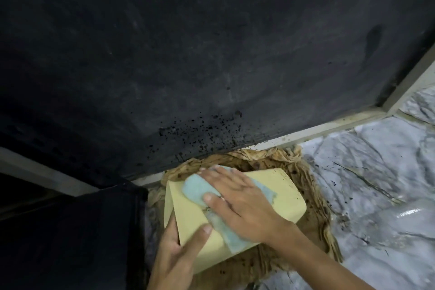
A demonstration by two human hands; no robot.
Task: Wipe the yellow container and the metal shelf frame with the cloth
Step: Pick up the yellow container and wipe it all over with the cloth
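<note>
A pale yellow container [280, 195] lies on its side on a stained brown rag, low in the middle of the view. My left hand [179, 254] grips its near left corner, thumb on the upper face. My right hand [237, 202] lies flat on the upper face and presses a light blue cloth [195, 188] against it. The cloth sticks out beyond the fingers on both sides. A dark metal frame member [110, 238] stands just left of the container.
The stained brown rag [315, 219] lies under the container on a grey marble-pattern floor [376, 183]. A dark wall [188, 54] with black specks rises behind, edged by a pale skirting strip [317, 129]. Dirt specks dot the floor to the right.
</note>
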